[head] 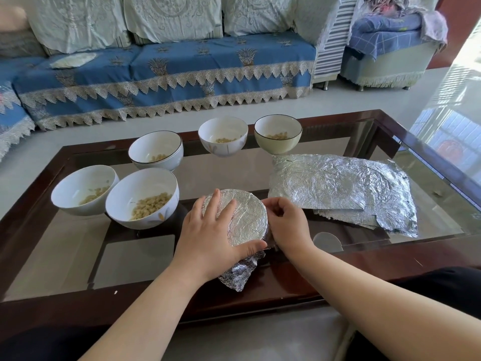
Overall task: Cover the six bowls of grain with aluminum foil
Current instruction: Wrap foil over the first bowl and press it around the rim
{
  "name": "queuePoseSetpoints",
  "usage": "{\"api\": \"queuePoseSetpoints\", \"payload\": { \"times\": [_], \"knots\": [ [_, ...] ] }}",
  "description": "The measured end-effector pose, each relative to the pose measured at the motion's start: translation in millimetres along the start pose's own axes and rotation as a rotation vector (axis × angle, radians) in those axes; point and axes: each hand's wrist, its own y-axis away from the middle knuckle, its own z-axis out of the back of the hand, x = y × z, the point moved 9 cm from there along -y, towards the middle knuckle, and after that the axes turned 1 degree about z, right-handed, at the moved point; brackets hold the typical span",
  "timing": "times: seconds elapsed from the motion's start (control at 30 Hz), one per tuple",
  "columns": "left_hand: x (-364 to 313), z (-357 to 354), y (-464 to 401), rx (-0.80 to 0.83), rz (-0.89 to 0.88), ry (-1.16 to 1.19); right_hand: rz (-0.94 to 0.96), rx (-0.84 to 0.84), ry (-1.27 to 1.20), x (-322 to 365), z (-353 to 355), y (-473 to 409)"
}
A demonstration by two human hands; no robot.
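Observation:
A foil-covered bowl (247, 217) stands near the table's front edge. My left hand (208, 230) lies flat on its foil top, thumb along the near rim. My right hand (286, 225) pinches the foil at the bowl's right side with curled fingers. A loose foil tail (238, 274) hangs out below the bowl. Several open white bowls of grain stand around: two at the left (83, 190) (143, 198), one behind them (156, 149), two at the back (223, 135) (278, 133). A stack of crumpled foil sheets (343, 188) lies to the right.
The glass-topped table has a dark wooden frame (385, 261). A blue-covered sofa (166, 74) runs behind it, an armchair (390, 48) at the back right. A small grey disc (326, 242) lies on the glass by my right wrist.

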Motion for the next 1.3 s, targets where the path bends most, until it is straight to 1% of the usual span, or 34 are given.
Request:
{"api": "queuePoseSetpoints", "payload": {
  "times": [0.1,0.23,0.33,0.4,0.5,0.6,0.67,0.77,0.87,0.93,1.07,1.17,1.3],
  "knots": [
    [0,0,0,0.004,0.001,0.002,0.034,0.02,0.123,9,4,-2],
    [-1,-1,-1,0.027,0.006,-0.003,0.079,0.075,0.221,24,8,6],
    [-2,0,-1,0.03,0.007,0.001,0.175,0.147,0.371,43,7,21],
    [-2,0,0,0.029,0.01,0.001,0.203,0.197,0.422,50,4,31],
    [-2,0,0,0.022,0.013,-0.008,0.187,0.194,0.376,46,0,30],
    [-3,1,0,0.019,0.017,-0.011,0.118,0.195,0.293,37,-1,23],
    [-3,1,0,0.023,0.022,-0.009,0.028,0.22,0.165,27,-3,20],
    [-3,2,1,0.017,0.035,-0.006,-0.128,0.22,-0.093,12,-3,17],
    [-3,2,3,0.016,0.079,0.009,-0.174,0.237,-0.199,10,-8,19],
    [-4,2,6,0.037,0.109,0.008,-0.174,0.25,-0.198,12,-10,18],
    [-1,2,12,0.141,0.135,0.032,-0.122,0.281,-0.048,18,-11,11],
    [9,7,18,0.197,0.138,0.033,-0.115,0.264,-0.055,17,-9,6],
    [18,5,21,0.208,0.142,0.007,-0.012,0.25,0.018,23,-9,3]
  ]
}}
